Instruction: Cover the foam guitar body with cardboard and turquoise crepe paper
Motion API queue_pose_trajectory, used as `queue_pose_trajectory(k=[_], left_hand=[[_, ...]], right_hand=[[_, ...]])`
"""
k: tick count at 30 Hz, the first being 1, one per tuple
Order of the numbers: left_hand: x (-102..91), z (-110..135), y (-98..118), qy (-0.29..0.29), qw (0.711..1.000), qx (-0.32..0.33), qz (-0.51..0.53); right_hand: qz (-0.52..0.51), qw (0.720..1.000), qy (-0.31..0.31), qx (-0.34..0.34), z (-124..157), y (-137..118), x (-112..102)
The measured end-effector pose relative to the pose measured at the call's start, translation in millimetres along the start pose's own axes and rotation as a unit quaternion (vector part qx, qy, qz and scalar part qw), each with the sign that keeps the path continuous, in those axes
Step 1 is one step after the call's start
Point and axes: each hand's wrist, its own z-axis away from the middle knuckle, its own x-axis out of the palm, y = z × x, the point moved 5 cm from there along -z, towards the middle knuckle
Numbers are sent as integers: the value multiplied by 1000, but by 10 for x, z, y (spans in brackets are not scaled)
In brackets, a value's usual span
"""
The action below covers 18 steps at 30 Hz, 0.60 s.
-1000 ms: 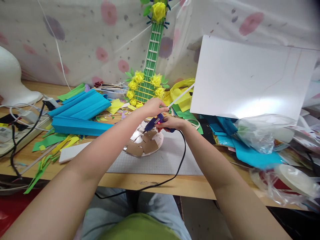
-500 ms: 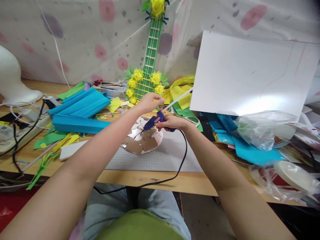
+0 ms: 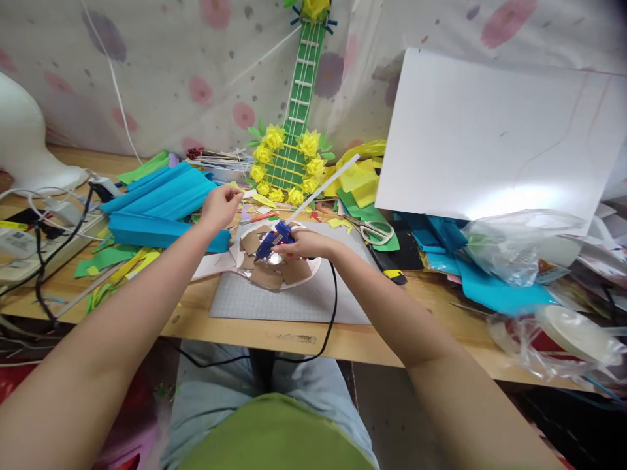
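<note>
Right hand, centre of frame: I have it wrapped round the blue plastic glue gun, fingers closed on the grip. Left hand, left of centre: free of the gun, fingers curled, thumb near the forefinger. From my station I cannot tell whether the tips meet or pinch anything small.

Step in hand, my judgement: gluing over the round pale board, whose face bears brown cardboard pieces and a shiny silvery fragment. The board lies mid-frame, partly on the flat grey gridded cutting mat. I judge the next move calls for a steady nozzle close to the face and left fingers clear of the hot tip; whether glue is flowing I cannot see.

Orientation: gun tilted, nozzle toward the lower left. The straight white stick rises from its rear toward the upper right, so I log the long axis as lower left to upper right. The thin black cord hangs below the grip toward the bottom of the frame. The board's flat tongue points left, its long axis nearly level across the frame.
</note>
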Motion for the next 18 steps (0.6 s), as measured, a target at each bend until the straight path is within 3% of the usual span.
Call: queue_pose_trajectory(k=[7, 18], left_hand=[[-162, 62, -212, 1, 996, -5, -85], [-280, 58, -370, -36, 986, 17, -160]], right_hand=[[29, 999, -29, 36, 161, 53, -83], [2, 994, -29, 103, 556, 585, -326]])
